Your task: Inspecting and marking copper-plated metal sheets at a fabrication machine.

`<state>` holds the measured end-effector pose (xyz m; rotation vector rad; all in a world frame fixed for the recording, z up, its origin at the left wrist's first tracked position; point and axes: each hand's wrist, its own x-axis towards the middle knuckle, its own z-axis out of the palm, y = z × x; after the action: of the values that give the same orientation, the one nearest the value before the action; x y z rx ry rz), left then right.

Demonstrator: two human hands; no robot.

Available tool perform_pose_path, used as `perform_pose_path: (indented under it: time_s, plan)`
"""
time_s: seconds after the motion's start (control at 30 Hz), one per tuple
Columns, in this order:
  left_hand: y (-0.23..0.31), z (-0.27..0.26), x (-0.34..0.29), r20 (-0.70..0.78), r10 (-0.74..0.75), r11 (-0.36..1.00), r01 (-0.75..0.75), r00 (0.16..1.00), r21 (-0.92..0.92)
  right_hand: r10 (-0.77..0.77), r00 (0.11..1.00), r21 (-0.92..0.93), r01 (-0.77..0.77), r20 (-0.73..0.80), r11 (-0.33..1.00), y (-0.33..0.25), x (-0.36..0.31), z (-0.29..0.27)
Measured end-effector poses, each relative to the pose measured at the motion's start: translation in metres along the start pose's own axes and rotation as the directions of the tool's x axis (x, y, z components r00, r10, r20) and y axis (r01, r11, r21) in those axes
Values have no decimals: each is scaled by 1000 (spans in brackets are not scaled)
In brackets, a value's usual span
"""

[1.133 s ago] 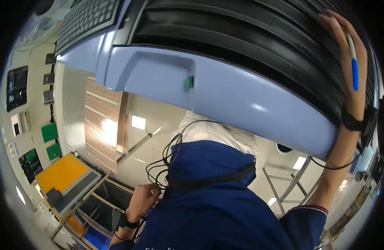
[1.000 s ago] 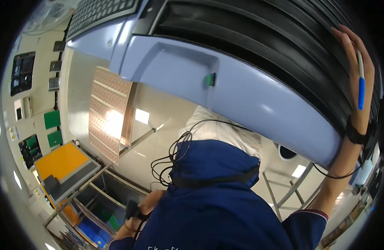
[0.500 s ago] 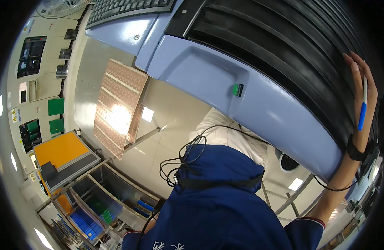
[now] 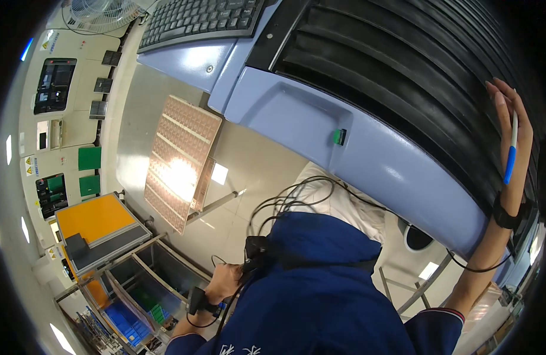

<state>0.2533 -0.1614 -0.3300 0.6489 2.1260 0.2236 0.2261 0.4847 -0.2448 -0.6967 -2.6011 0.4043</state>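
Observation:
My right hand (image 4: 523,125) lies against the black ribbed cover (image 4: 391,65) of a machine at the right, fingers pointing away from me. A white pen with a blue end (image 4: 510,164) is held along its palm, the blue part reaching toward the wrist. At my waist on the left, my left hand (image 4: 224,280) is closed beside a small black device (image 4: 257,248) with black cables (image 4: 302,189). Its fingertips are hidden, so what they grip does not show. Both wrists wear black bands.
The machine's blue-grey front (image 4: 284,112) has a recess with a green switch (image 4: 340,137). A black keyboard (image 4: 202,21) sits at upper left. Copper-coloured patterned panels (image 4: 181,160) stand left of me. An orange-topped cart (image 4: 95,219) and a rack with blue bins (image 4: 125,322) are lower left.
My left hand has come into view from below and reached the black device at my waist. The cables there have shifted. My right hand keeps the pen at the ribbed cover.

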Motion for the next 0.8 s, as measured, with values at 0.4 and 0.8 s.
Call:
perform_pose_path:
  time_s: [0.4,0.8]
  plan:
    - [93,-110,37,34,492,821,-476,870,316,42,999,128,-41,-1,991,-26,-6,-3]
    - [81,-107,57,257,216,915,-287,942,283,-15,999,198,22,-33,980,-32,-7,0]
